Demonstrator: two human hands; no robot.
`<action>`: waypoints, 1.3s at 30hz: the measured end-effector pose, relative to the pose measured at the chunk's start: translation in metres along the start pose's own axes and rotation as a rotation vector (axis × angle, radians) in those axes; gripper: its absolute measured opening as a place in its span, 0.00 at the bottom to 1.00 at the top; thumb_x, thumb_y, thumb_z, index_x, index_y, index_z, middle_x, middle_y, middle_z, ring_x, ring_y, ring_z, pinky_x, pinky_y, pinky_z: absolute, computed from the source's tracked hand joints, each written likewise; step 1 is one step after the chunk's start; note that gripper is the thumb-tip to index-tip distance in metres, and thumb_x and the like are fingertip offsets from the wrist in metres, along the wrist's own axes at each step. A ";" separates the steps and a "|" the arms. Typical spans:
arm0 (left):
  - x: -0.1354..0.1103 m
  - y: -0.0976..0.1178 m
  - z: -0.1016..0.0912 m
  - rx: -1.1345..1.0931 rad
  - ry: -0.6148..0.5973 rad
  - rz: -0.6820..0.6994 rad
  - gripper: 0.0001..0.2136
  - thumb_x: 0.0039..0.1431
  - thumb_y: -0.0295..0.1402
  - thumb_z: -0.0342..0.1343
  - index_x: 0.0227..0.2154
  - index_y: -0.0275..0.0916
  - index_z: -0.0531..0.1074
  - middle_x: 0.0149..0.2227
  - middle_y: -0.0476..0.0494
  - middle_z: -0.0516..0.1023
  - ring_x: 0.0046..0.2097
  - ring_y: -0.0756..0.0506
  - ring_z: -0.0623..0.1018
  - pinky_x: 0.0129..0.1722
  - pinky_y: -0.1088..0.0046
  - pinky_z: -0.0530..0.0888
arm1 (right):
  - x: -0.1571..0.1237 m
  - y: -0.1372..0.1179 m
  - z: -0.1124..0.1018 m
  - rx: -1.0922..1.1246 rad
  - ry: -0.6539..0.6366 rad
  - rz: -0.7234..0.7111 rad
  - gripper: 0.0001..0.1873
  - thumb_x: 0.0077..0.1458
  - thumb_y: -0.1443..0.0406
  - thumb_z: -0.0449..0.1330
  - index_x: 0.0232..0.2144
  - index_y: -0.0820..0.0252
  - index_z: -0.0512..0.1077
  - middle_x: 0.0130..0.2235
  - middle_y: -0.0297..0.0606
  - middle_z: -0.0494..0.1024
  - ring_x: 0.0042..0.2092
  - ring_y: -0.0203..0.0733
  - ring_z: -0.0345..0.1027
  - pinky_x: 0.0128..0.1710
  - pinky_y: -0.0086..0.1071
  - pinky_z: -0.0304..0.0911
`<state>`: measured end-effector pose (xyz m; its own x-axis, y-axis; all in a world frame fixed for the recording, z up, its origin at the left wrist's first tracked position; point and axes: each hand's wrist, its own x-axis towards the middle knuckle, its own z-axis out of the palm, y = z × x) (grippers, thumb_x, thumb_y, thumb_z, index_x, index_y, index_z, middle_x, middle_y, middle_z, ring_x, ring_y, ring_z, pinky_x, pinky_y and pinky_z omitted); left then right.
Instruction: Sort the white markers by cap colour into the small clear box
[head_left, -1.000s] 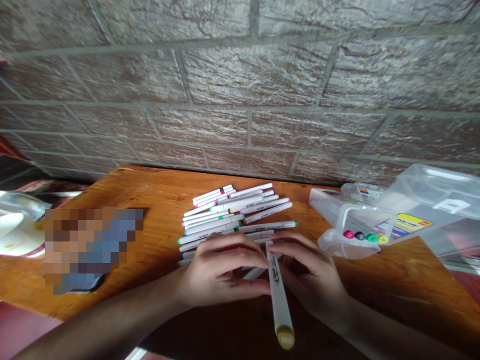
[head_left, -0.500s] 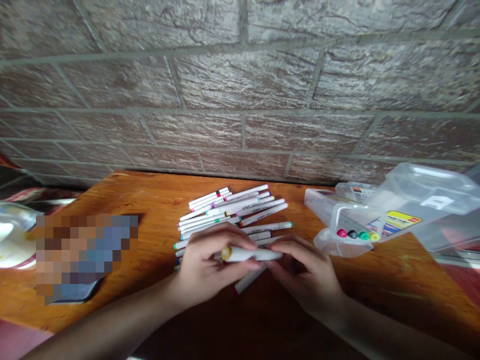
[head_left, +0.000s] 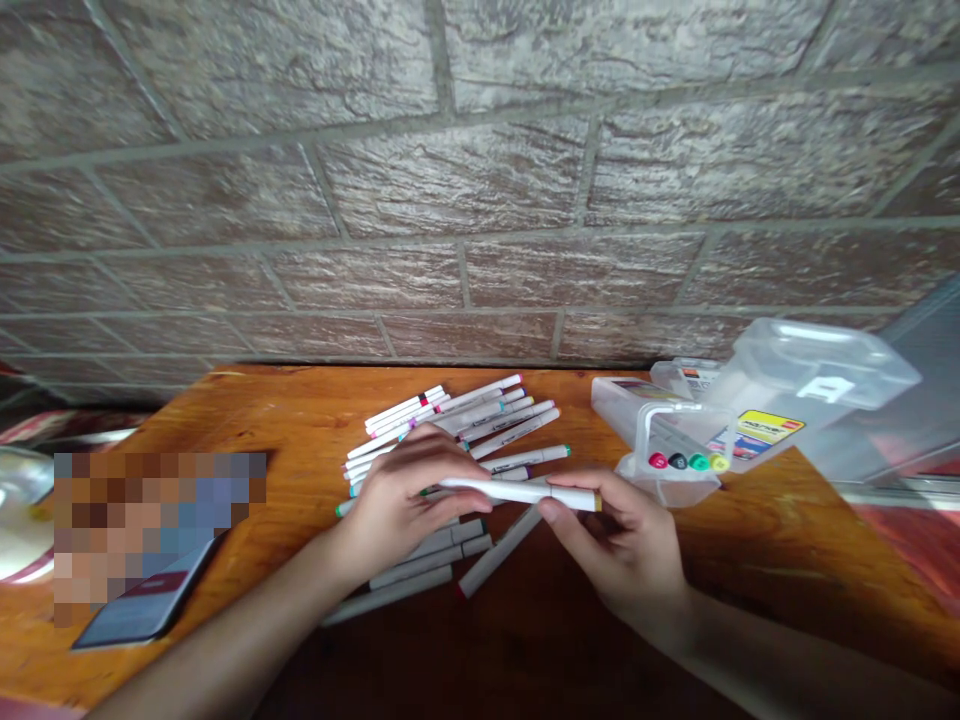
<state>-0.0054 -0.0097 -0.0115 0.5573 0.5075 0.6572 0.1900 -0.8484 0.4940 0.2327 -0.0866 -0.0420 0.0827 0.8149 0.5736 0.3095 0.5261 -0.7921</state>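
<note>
A white marker with a yellowish-brown end lies level between my hands, above the table. My left hand is closed on its left part, thumb below and fingers above. At the other end, beside the coloured tip, my right hand pinches it between thumb and fingers. Behind and below my hands spreads a loose pile of white markers with differently coloured ends, partly hidden by my left hand. One marker with a red end lies slanted just under the held one.
To the right stands a clear plastic case beside an open clear holder with several markers in it. A phone, partly blurred out, rests on the wooden table at left. A stone-block wall rises behind.
The held marker has been turned end for end: its yellowish-brown end was at my left hand and now points right. The view has shifted slightly.
</note>
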 end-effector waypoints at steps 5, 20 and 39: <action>-0.003 0.004 0.000 0.160 -0.147 0.052 0.11 0.66 0.29 0.64 0.50 0.39 0.80 0.41 0.40 0.83 0.43 0.43 0.80 0.44 0.66 0.77 | -0.003 -0.003 0.000 0.004 -0.024 -0.041 0.09 0.57 0.70 0.70 0.41 0.55 0.79 0.31 0.32 0.85 0.27 0.37 0.78 0.28 0.26 0.73; -0.003 0.019 0.002 0.159 -0.091 0.045 0.06 0.71 0.28 0.57 0.48 0.37 0.74 0.42 0.40 0.83 0.44 0.45 0.82 0.46 0.70 0.78 | -0.014 0.013 0.005 0.061 -0.169 0.032 0.17 0.62 0.70 0.65 0.52 0.51 0.73 0.39 0.36 0.85 0.29 0.36 0.78 0.27 0.25 0.73; -0.011 0.027 0.008 0.010 -0.118 0.190 0.16 0.64 0.22 0.63 0.54 0.32 0.75 0.47 0.32 0.84 0.48 0.40 0.83 0.50 0.64 0.80 | -0.003 0.013 0.005 -0.004 -0.388 0.067 0.16 0.61 0.68 0.68 0.51 0.51 0.76 0.39 0.35 0.84 0.31 0.37 0.76 0.29 0.27 0.70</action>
<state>-0.0004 -0.0397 -0.0099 0.6742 0.3181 0.6665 0.0806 -0.9288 0.3617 0.2322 -0.0814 -0.0553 -0.2611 0.8792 0.3985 0.3195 0.4683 -0.8238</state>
